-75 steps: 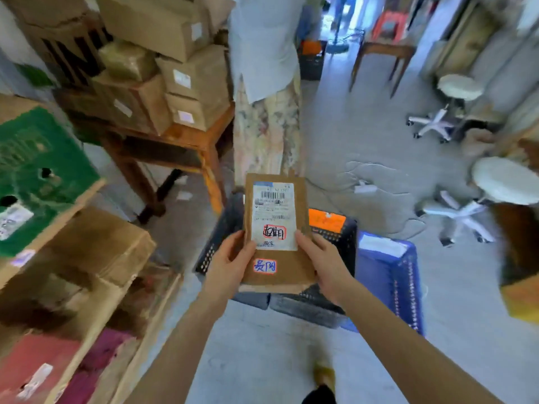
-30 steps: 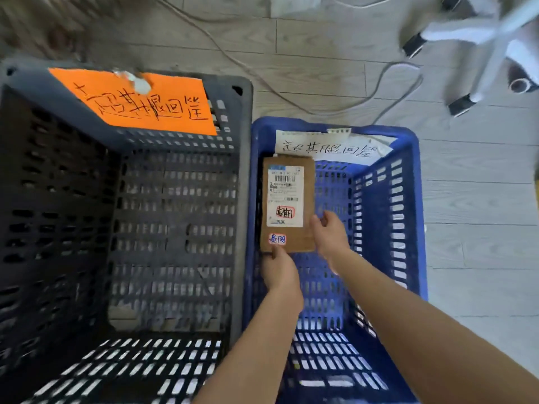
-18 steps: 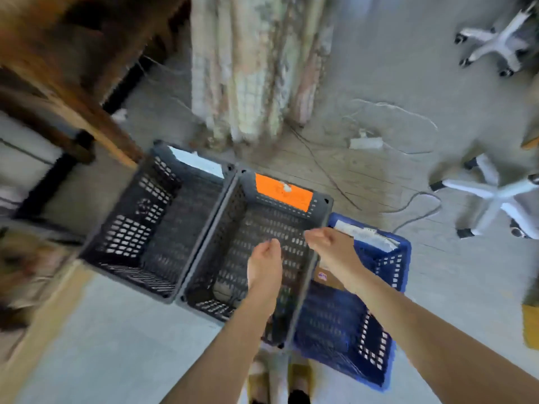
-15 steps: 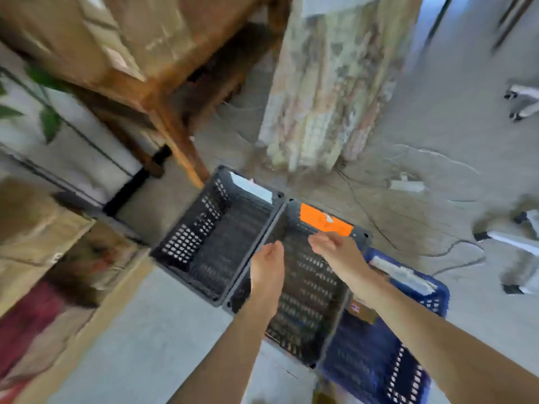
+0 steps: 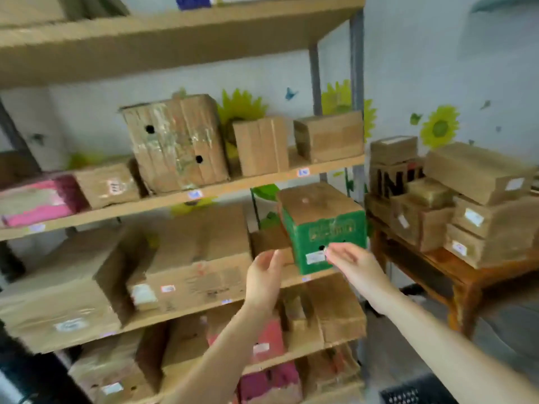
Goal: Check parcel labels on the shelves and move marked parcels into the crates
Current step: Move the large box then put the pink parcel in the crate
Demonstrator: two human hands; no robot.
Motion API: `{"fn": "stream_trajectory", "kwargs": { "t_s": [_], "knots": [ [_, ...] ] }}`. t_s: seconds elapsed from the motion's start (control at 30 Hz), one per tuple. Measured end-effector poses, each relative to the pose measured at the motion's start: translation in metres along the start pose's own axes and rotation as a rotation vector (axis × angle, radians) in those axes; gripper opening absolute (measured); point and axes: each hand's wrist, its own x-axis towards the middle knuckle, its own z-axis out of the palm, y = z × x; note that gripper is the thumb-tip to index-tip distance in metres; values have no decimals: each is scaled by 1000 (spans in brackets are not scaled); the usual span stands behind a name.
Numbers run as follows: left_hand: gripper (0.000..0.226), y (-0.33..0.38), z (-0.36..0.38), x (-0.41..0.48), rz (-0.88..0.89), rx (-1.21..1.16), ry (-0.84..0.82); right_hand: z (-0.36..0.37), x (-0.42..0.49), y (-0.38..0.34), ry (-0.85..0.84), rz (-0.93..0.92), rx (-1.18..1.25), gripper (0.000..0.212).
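A shelf unit (image 5: 186, 196) with several boards holds cardboard parcels. A green-fronted box (image 5: 326, 228) with a white label stands at the right end of the third board down. My left hand (image 5: 264, 275) is raised just left of that box, palm turned toward it, fingers relaxed and holding nothing. My right hand (image 5: 353, 262) reaches in front of the box's lower face, fingertips at its white label, with nothing in its grasp. A large flat parcel (image 5: 189, 258) lies to the left on the same board. The image is blurred.
A wooden table (image 5: 455, 275) at the right carries a stack of labelled cardboard boxes (image 5: 478, 199). The corner of a dark crate (image 5: 414, 393) shows at the bottom right. More parcels, some pink, fill the lower and left shelf boards.
Both hands lowered the labelled flat parcel into the blue crate and let it go. My view then swung up from the crates to the shelves, and both empty hands now reach toward the green box.
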Motion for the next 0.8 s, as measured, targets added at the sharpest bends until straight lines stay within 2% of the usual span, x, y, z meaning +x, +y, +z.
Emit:
{"fn": "stream_trajectory", "kwargs": {
  "t_s": [0.2, 0.33, 0.43, 0.63, 0.8],
  "knots": [
    [30, 60, -152, 57, 168, -33, 186, 123, 54, -119, -128, -262, 45, 28],
    [25, 96, -230, 88, 275, -3, 277, 186, 87, -190, -179, -449, 47, 37],
    [31, 126, -286, 115, 360, 6, 391, 224, 109, -250, -198, -625, 26, 37],
    [34, 195, -404, 161, 594, 186, 687, 269, 163, -377, -1, -944, -21, 30],
    [38, 231, -491, 199, 646, 281, 912, 305, 207, -454, 229, -992, 14, 51]
  ]
}}
